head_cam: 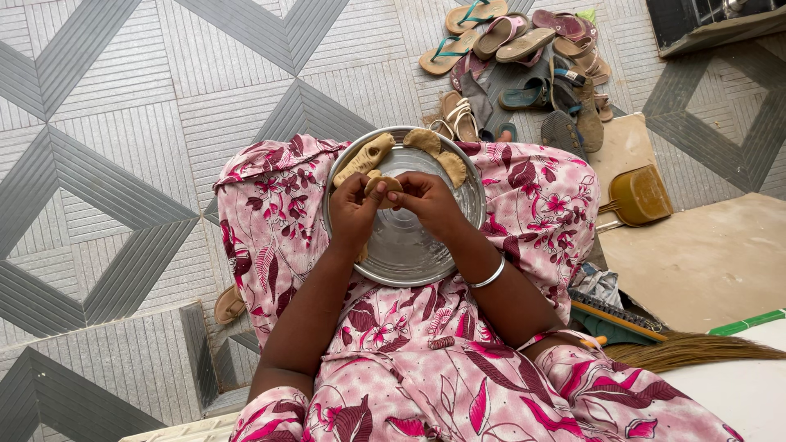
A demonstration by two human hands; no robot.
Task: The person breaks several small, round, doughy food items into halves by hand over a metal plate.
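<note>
A round silver metal tray [409, 250] rests on my lap, over a pink flowered dress. My left hand [354, 214] and my right hand [430, 200] meet above the tray's far half, and together they pinch a small piece of tan dough [381, 185] between the fingertips. A long folded dough piece [364, 159] lies on the tray's far left rim. Two more shaped dough pieces [440, 155] lie on the far right rim. A silver bangle [489, 277] circles my right wrist.
Several sandals and slippers [524, 61] are heaped on the patterned grey tile floor ahead. A brown dustpan [637, 196] and a straw broom [696, 350] lie to the right. One sandal [229, 304] peeks out at the left of my lap.
</note>
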